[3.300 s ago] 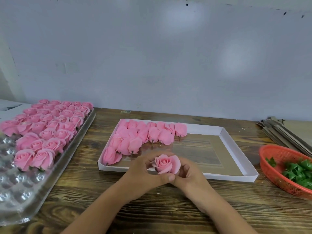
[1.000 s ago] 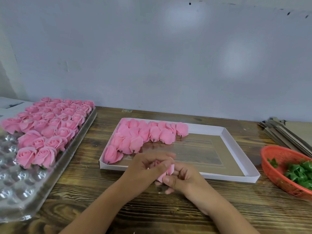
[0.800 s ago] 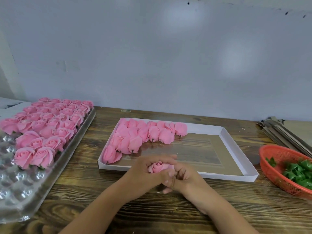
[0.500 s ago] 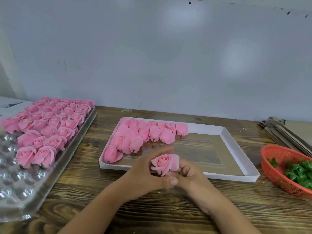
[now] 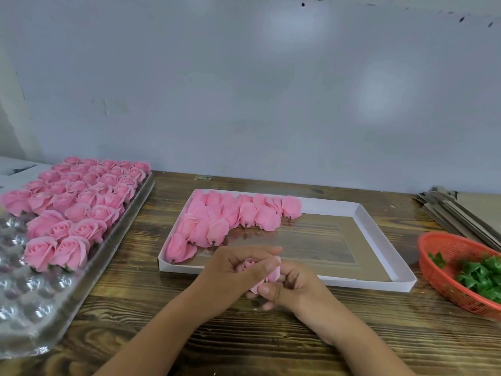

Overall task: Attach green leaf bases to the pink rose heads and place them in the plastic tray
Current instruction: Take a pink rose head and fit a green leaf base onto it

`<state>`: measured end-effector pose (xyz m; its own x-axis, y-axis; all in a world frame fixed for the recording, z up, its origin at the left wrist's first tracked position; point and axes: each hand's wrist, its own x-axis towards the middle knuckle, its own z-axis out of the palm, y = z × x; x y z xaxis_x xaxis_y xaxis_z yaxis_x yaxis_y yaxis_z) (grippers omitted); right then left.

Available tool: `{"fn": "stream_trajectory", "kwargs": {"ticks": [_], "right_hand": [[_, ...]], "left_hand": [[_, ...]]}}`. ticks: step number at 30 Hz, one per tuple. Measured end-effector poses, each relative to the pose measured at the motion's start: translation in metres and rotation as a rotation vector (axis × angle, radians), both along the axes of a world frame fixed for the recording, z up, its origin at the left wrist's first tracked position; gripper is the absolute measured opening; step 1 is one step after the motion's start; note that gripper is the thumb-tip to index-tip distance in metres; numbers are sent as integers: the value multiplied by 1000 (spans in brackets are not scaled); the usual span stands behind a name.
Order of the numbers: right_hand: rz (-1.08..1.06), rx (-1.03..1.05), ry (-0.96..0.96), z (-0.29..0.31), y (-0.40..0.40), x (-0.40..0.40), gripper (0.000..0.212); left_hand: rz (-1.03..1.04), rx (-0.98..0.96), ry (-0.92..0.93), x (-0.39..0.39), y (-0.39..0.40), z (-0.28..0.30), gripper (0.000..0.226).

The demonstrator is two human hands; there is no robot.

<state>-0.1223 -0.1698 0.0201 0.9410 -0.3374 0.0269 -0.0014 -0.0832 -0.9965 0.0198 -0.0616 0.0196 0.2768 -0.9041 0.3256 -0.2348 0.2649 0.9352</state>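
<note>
Both hands hold one pink rose head [image 5: 250,266] in front of the white box. My left hand [image 5: 233,275] curls over it from the left, and my right hand [image 5: 294,287] pinches its underside from the right. The rose is mostly hidden by fingers; no green base on it shows. The white box [image 5: 360,213] holds several loose pink rose heads [image 5: 230,215] in its far left part. The clear plastic tray [image 5: 32,302] at left carries several upright roses [image 5: 78,196] in its far cells. Green leaf bases [image 5: 479,275] lie in the orange basket [image 5: 444,270] at right.
A stack of flat cardboard pieces [image 5: 461,210] lies at the far right behind the basket. A pale wall runs along the back of the wooden table [image 5: 244,335]. The near cells of the plastic tray hold nothing.
Half a second ago the rose stood exposed above my fingers, petals up. Now my left hand has closed over it and the rose sits lower, nearly covered.
</note>
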Motion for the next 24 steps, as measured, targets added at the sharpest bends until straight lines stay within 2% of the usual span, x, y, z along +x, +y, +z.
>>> {"fn": "stream_trajectory", "kwargs": {"ticks": [2,8,12,17,21,24], "right_hand": [[-2,7,-9,-1,0,0,20],[-11,63,-37,-3,0,1,23],[-80,157,-113,-3,-4,4,33],[-157,219,-176,-4,-11,2,42],[-189,147,-144,-5,-10,4,26],[-207,57,-140,-7,-8,4,22]], "left_hand": [[-7,33,-10,0,1,1,16],[-26,137,-94,-1,4,4,41],[-32,123,-79,-2,2,3,40],[95,108,-81,0,0,3,42],[211,129,-88,3,0,2,36],[258,137,-87,4,-2,0,37]]}}
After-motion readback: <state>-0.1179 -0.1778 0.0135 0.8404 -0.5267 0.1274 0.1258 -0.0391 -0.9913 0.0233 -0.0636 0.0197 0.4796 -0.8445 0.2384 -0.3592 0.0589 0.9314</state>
